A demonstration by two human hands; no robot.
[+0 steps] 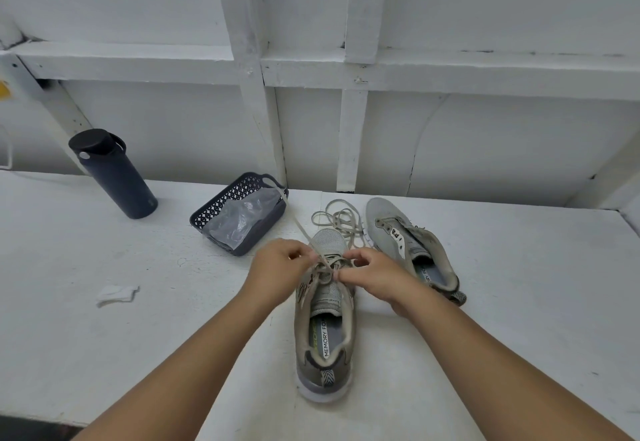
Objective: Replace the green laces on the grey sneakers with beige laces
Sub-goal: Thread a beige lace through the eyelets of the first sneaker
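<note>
- Two hands are working at the lower eyelets of the near grey sneaker point(323, 316), which is lying toe-away on the white surface point(104, 336); the left hand point(277, 269) is pinching a flat lace point(299, 224) that is running taut up toward the dark basket point(239, 213), and the right hand point(372, 274) is pinching the lace at the eyelets just beside it.
- The hands are sitting close together, each with fingers curled on lace.
- The lace is looking light, limp and flat, so it is likely twisting easily; taking it near the tip is probably giving the best control for threading.
- The sneaker is looking light with a soft mesh upper, so it is likely sliding under a pull unless braced.
- The second sneaker point(412, 243) is lying unlaced to the right, with a loose lace coil point(341, 220) beside its toe.
- Lace colour is hard to judge in this light: green or beige, I cannot tell for either.
- The fingers are hiding the eyelets being threaded and the lace tips.
- A dark bottle point(112, 173) is standing far left, and crumpled clear plastic is lying in the basket.
</note>
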